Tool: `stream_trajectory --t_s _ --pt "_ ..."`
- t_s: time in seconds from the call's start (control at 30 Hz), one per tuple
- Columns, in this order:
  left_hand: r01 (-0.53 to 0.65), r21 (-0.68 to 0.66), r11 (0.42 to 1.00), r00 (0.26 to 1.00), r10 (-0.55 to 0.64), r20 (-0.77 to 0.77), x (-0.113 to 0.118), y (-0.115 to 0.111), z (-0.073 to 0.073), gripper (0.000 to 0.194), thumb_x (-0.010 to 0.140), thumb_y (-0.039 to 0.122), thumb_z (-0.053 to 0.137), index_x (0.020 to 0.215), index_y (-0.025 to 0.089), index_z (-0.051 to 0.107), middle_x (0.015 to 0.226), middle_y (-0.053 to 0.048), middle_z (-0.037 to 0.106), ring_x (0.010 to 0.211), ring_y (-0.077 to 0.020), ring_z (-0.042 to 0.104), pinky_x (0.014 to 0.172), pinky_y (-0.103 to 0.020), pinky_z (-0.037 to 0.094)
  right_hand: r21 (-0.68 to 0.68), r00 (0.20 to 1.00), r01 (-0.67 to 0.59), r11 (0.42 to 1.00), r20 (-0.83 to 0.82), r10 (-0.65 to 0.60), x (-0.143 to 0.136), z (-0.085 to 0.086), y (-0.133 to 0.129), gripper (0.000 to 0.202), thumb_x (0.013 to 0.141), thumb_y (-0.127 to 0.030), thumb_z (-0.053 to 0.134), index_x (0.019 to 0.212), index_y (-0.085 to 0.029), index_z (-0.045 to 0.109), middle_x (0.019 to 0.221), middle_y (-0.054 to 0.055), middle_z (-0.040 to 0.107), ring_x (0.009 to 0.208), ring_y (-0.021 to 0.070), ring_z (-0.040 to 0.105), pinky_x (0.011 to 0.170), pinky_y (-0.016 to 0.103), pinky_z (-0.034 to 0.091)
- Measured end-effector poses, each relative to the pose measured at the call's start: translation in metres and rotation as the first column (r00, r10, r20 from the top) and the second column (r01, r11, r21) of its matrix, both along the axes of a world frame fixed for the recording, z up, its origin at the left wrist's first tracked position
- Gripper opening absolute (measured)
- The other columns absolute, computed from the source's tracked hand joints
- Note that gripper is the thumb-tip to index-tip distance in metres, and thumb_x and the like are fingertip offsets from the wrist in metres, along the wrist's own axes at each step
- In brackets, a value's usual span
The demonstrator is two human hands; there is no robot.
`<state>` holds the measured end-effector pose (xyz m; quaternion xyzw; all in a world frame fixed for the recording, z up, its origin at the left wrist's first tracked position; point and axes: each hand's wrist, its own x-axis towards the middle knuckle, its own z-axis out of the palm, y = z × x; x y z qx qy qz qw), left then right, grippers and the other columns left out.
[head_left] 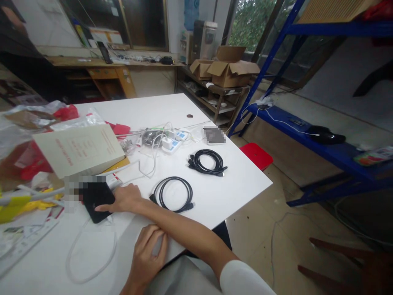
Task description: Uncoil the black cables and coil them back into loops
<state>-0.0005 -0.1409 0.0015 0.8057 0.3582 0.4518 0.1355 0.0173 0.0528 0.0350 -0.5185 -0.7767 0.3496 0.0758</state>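
My right hand (125,198) reaches across to the left and is closed on the right edge of a black smartphone (97,200). Its thumb lies over the dark screen, while the other fingers are partly hidden. A white charging cable (114,246) runs from the phone's lower end and loops over the table. Below my right forearm, my left hand (149,252) is loosely curled, its fingertips close to the thumb, with no object visible in it. To the right of my right hand lies a coiled black cable (190,192); a thicker black cable coil (221,159) sits beyond it.
The white table (239,188) also bears a pale box (80,149), plastic bags, white power strips (170,145) and a blurred grey device (215,135). A red stool (256,155) and blue shelving (307,139) stand at right. A person (24,53) is at far left.
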Motion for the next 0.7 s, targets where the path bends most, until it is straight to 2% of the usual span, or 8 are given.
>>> stream_trajectory --t_s 0.13,0.27,0.33,0.4,0.47,0.53,0.6,0.7 --pt "0.092 -0.029 0.995 0.991 -0.089 0.100 -0.007 0.000 0.019 0.033 0.086 -0.004 0.068 0.109 0.019 0.072 0.095 -0.010 0.070 0.088 -0.0236 0.067 0.076 -0.038 0.056 0.061 0.999 0.033 0.998 0.022 -0.034 -0.008 -0.007 0.001 0.076 0.083 -0.090 0.059 0.102 -0.017 0.071 0.120 0.020 0.077 0.125 0.0400 0.068 0.101 0.052 0.056" --pt "0.135 -0.044 0.990 0.973 -0.124 0.195 -0.005 0.001 0.029 0.026 0.085 0.002 0.065 0.102 0.021 0.070 0.071 -0.003 0.063 0.064 -0.0204 0.061 0.060 -0.035 0.051 0.061 0.999 0.030 0.998 0.022 -0.032 -0.011 -0.011 0.005 0.076 0.084 -0.090 0.059 0.104 -0.017 0.071 0.121 0.020 0.076 0.124 0.0405 0.068 0.102 0.053 0.054" --pt "0.191 -0.072 0.979 0.976 -0.182 0.124 -0.002 0.003 0.029 0.017 0.085 0.006 0.062 0.088 0.023 0.066 0.059 0.002 0.053 0.050 -0.0172 0.053 0.053 -0.033 0.047 0.045 0.999 0.012 0.999 0.039 -0.014 -0.012 -0.010 0.008 0.078 0.082 -0.090 0.061 0.106 -0.017 0.071 0.120 0.021 0.076 0.121 0.0403 0.069 0.099 0.052 0.055" --pt "0.269 -0.134 0.954 0.961 -0.275 -0.025 0.001 0.005 0.026 0.016 0.085 0.009 0.059 0.078 0.024 0.061 0.054 0.003 0.049 0.046 -0.0159 0.050 0.051 -0.033 0.048 0.022 0.999 -0.019 1.000 0.046 0.018 -0.010 -0.009 0.012 0.079 0.081 -0.092 0.062 0.105 -0.016 0.070 0.119 0.020 0.077 0.116 0.0399 0.071 0.096 0.051 0.056" --pt "0.309 -0.176 0.935 0.925 -0.338 -0.171 0.004 0.010 0.021 0.017 0.086 0.009 0.057 0.079 0.023 0.063 0.060 -0.001 0.058 0.053 -0.0181 0.059 0.057 -0.034 0.054 0.000 0.999 -0.052 0.999 -0.006 0.052 -0.001 -0.007 0.011 0.076 0.082 -0.091 0.062 0.101 -0.018 0.070 0.113 0.016 0.078 0.106 0.0365 0.073 0.091 0.047 0.057" --pt "0.301 -0.156 0.941 0.905 -0.333 -0.265 0.004 0.017 0.015 0.020 0.088 0.008 0.057 0.092 0.022 0.071 0.080 -0.007 0.073 0.076 -0.0234 0.072 0.073 -0.037 0.062 -0.024 0.992 -0.043 0.999 -0.118 0.040 0.015 -0.004 0.006 0.067 0.086 -0.086 0.064 0.099 -0.021 0.068 0.104 0.009 0.078 0.096 0.0294 0.073 0.084 0.040 0.057" --pt "0.248 -0.086 0.965 0.915 -0.262 -0.306 0.002 0.026 0.007 0.027 0.091 0.007 0.057 0.106 0.021 0.074 0.103 -0.011 0.077 0.101 -0.0281 0.073 0.092 -0.042 0.062 -0.029 0.972 0.032 0.999 -0.233 -0.038 0.040 -0.001 -0.006 0.055 0.091 -0.076 0.069 0.101 -0.022 0.066 0.100 0.003 0.076 0.092 0.0223 0.072 0.080 0.032 0.055" --pt "0.119 -0.028 0.993 0.926 -0.121 -0.358 -0.002 0.044 -0.004 0.028 0.095 0.011 0.060 0.116 0.022 0.074 0.112 -0.012 0.076 0.110 -0.0318 0.069 0.099 -0.048 0.058 0.120 0.934 0.153 0.981 -0.341 -0.105 0.087 0.002 -0.036 0.037 0.101 -0.056 0.070 0.109 -0.021 0.064 0.106 0.003 0.074 0.099 0.0184 0.069 0.089 0.030 0.052"
